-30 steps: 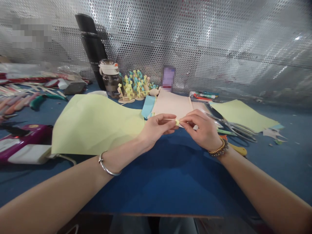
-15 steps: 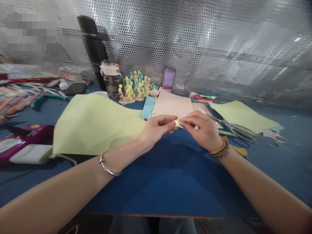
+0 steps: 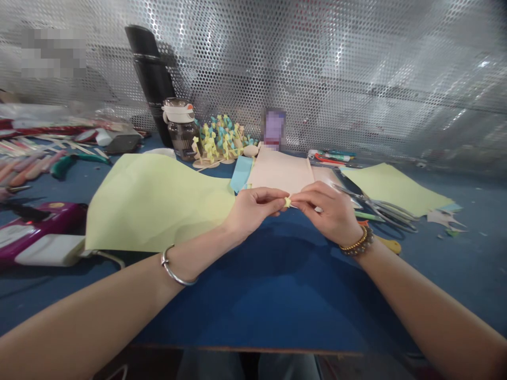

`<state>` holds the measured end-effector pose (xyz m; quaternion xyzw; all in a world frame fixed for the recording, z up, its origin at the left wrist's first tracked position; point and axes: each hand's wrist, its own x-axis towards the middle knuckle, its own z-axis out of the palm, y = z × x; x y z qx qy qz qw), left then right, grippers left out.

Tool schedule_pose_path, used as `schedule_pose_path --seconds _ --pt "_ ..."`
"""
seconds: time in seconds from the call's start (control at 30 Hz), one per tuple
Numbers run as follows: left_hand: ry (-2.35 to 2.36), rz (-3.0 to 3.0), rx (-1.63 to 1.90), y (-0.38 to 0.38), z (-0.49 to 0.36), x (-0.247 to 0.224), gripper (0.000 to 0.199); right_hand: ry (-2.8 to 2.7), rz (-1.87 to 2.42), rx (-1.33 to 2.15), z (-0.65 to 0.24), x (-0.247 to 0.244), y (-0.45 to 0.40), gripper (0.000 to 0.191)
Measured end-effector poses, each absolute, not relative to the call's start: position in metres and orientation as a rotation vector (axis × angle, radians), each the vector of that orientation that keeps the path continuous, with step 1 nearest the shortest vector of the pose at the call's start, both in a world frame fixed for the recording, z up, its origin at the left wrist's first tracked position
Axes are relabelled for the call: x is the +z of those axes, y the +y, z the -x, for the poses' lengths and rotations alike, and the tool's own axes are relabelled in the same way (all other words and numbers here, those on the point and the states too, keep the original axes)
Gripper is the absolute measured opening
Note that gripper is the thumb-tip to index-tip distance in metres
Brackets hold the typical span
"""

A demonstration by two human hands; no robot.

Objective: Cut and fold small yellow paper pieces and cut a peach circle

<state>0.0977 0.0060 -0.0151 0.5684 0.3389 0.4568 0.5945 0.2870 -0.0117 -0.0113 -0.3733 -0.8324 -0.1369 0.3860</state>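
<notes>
A tiny pale yellow paper star (image 3: pixel 287 202) is pinched between the fingertips of both hands, above the blue table (image 3: pixel 253 295). My left hand (image 3: pixel 257 208) grips its left side with thumb and forefinger. From the right, my right hand (image 3: pixel 330 208) closes thumb and forefinger on the star's other edge. Just behind the hands lies a pale pink paper sheet (image 3: pixel 281 171). A large light-green paper sheet (image 3: pixel 158 206) is spread to the left of my left hand, its edge curling up.
Small yellow and blue paper stars on stands (image 3: pixel 224 140) are grouped by a drink bottle (image 3: pixel 181 129) and black flask (image 3: pixel 152 79). Scissors (image 3: pixel 380 206) and a yellow-handled tool (image 3: pixel 390 245) lie right. A purple power strip (image 3: pixel 47 232) and green-handled pliers (image 3: pixel 67 164) sit left.
The yellow piece has turned slightly between my fingertips and its star points show more clearly. My right fingers have shifted a little closer to it. The rest has stayed in place.
</notes>
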Motion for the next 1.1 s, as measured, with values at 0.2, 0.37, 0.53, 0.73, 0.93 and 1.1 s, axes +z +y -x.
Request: schedule_pose_path --seconds 0.2,0.37,0.53,0.73,0.93,1.1 --pt "0.784 -1.329 1.064 0.0068 -0.0981 -0.0158 0.013 -2.129 0.963 -0.347 -0.2867 -0.0105 -0.0124 0.012" --pt "0.753 -1.343 1.060 0.0078 -0.0975 -0.0185 0.014 -2.159 0.955 -0.374 -0.2858 -0.0101 -0.0131 0.011" --pt "0.730 -1.323 1.060 0.0085 -0.0982 -0.0204 0.015 -2.176 0.963 -0.419 -0.2847 -0.0087 -0.0140 0.011" --pt "0.696 -1.155 1.017 0.0030 -0.0994 -0.0140 0.021 -2.107 1.009 -0.448 -0.2834 -0.0093 -0.0140 0.010" --pt "0.708 -1.157 1.024 0.0045 -0.0992 -0.0155 0.017 -2.083 1.010 -0.391 -0.2852 -0.0112 -0.0135 0.012" --pt "0.703 -1.210 1.034 0.0070 -0.0977 -0.0187 0.022 -2.072 0.986 -0.358 -0.2853 -0.0118 -0.0129 0.013"
